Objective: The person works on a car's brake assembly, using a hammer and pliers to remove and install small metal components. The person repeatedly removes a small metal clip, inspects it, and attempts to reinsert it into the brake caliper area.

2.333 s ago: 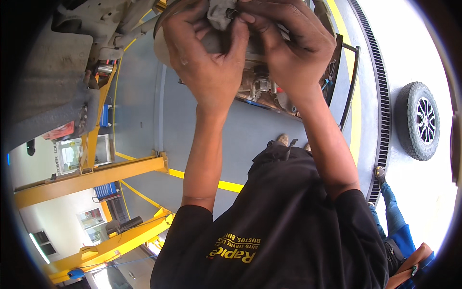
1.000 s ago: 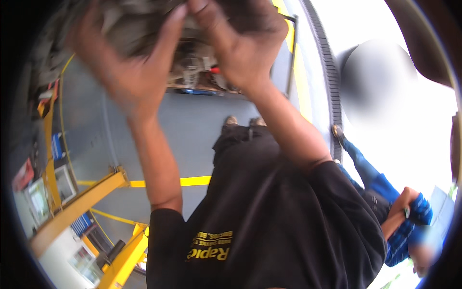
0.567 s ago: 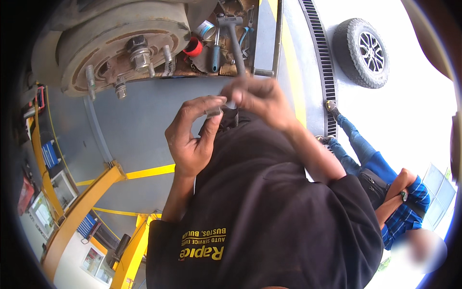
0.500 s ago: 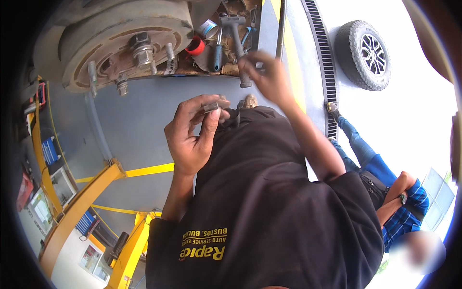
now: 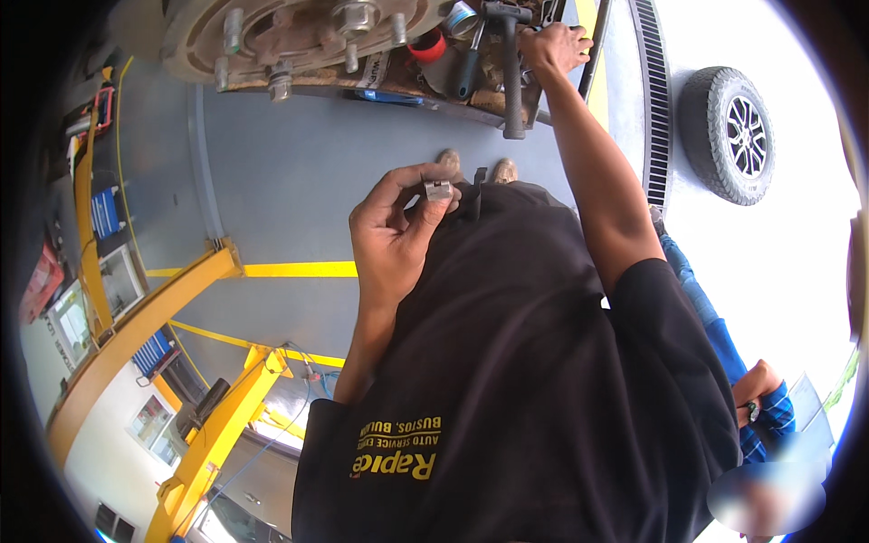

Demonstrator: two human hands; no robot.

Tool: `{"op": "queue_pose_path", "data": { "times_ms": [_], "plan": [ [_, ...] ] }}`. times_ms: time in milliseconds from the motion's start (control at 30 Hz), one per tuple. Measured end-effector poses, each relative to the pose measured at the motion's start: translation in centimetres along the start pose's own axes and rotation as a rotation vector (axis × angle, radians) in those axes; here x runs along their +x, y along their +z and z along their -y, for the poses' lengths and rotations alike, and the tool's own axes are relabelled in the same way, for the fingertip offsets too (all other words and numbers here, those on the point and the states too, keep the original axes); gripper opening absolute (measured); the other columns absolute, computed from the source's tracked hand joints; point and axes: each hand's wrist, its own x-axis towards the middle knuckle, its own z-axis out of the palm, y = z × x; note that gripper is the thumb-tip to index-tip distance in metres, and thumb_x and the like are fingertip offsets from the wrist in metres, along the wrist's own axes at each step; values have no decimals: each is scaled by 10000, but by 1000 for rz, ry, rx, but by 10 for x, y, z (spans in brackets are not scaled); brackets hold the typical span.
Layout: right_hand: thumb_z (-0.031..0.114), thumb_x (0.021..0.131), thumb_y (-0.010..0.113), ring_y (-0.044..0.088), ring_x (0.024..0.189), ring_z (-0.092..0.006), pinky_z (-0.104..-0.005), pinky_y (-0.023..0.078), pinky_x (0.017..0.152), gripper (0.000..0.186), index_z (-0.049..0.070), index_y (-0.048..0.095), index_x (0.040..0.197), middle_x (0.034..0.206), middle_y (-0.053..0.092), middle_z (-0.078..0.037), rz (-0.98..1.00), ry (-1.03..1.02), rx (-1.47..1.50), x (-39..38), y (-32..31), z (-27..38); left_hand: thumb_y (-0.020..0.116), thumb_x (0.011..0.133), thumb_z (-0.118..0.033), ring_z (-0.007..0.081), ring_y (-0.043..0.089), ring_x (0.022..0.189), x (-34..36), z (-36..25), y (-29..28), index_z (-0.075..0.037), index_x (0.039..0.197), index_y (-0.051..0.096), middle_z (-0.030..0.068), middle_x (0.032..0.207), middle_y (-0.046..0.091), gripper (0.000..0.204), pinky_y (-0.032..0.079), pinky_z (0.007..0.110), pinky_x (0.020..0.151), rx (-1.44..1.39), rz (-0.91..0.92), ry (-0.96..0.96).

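Observation:
A small, grey, squarish metal piece (image 5: 438,190) with a notch or hole in its face is pinched between the thumb and fingers of my left hand (image 5: 392,226), in front of my dark shirt. My right hand (image 5: 557,50) is stretched out to the right end of the tool tray (image 5: 489,118), its fingers apart and reaching down by the edge. Beside it lies a grey hammer (image 5: 512,86), its handle sticking out over the tray's near rim. Next to the hammer are a blue-handled screwdriver (image 5: 468,72) and a red ring-shaped cap (image 5: 427,45).
A wheel hub (image 5: 299,41) with studs and nuts overhangs at the upper left. A blue-and-white can (image 5: 461,18) stands in the tray. On the right, a tyre with rim (image 5: 729,136) lies past a floor grate (image 5: 658,109); a person (image 5: 760,398) stands nearby. Yellow lift arms (image 5: 154,317) are at left.
My right hand has moved from the hammer's handle, up and right to the tray's far right end. My left hand still holds the metal piece, now turned differently. The whole view has shifted.

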Motion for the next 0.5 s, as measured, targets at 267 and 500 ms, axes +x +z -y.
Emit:
{"op": "queue_pose_path", "data": {
  "times_ms": [267, 500],
  "plan": [
    [237, 868, 749, 689, 936, -340, -399, 535, 891, 373, -106, 664, 986, 1039, 697, -273, -288, -113, 708, -39, -46, -34, 670, 1004, -58, 113, 658, 893, 14, -7, -8, 51, 1259, 671, 106, 1067, 712, 278, 569, 270, 806, 53, 95, 114],
    [46, 878, 653, 699, 996, -292, -386, 591, 824, 496, -99, 510, 1331, 1203, 646, -223, 603, 53, 1471, -133, -181, -83, 662, 1006, -25, 72, 642, 863, 28, -18, 5, 45, 1266, 667, 64, 1065, 684, 269, 563, 238, 774, -71, 160, 94]
  ]
}}
